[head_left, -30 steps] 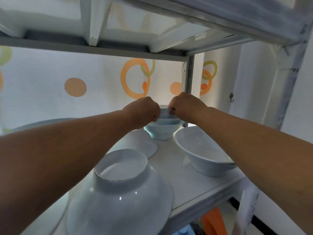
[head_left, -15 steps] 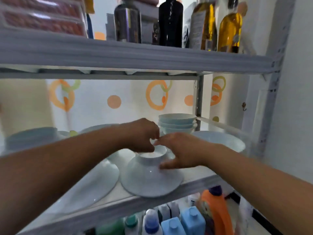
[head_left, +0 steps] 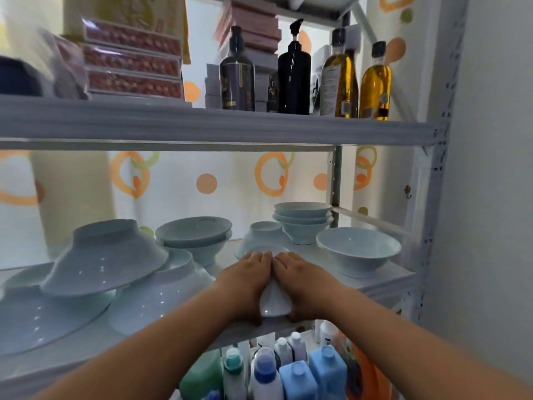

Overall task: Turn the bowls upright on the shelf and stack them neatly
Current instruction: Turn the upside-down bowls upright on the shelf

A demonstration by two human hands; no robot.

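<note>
White metal shelving (head_left: 219, 127) fills the corner, backed by a pale curtain printed with orange rings. On the middle shelf (head_left: 383, 281), at its front edge, both hands clasp a small white bowl (head_left: 272, 301): the left hand (head_left: 245, 280) wraps its left side, the right hand (head_left: 300, 280) its right, fingers curled over the top and touching each other. The bowl seems tipped on its side, though the hands hide most of it. Behind it sits an upside-down bowl (head_left: 261, 235), and further back a neat stack of upright bowls (head_left: 302, 219). To the right stands a single upright bowl (head_left: 357, 249). To the left, several large bowls (head_left: 106, 258) lie overturned and leaning on one another. Oil bottles (head_left: 375, 82) line the shelf above; detergent bottles (head_left: 297, 373) crowd below.
</note>
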